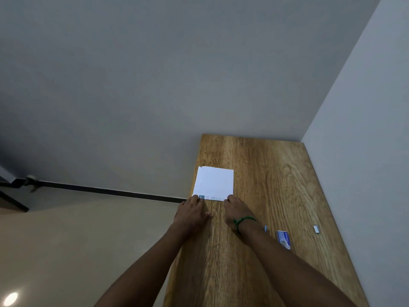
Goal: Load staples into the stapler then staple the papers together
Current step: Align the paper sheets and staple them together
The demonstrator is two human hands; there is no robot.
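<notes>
- Two hands meet the papers (214, 183) at their near edge: the left hand (192, 211) presses the near-left corner, the right hand (236, 210) the near-right; whether fingers pinch the sheets or only rest on them, I cannot tell.
- Papers lie at the table's (276, 178) left edge, so a careless push could slide them off or fan them out of line.
- Stapler is not clearly visible; a small blue piece (265, 228) peeks from behind the right wrist.
- Staple box (284, 239) and a loose staple strip (316, 229) lie by the right forearm, which could knock them away.
</notes>
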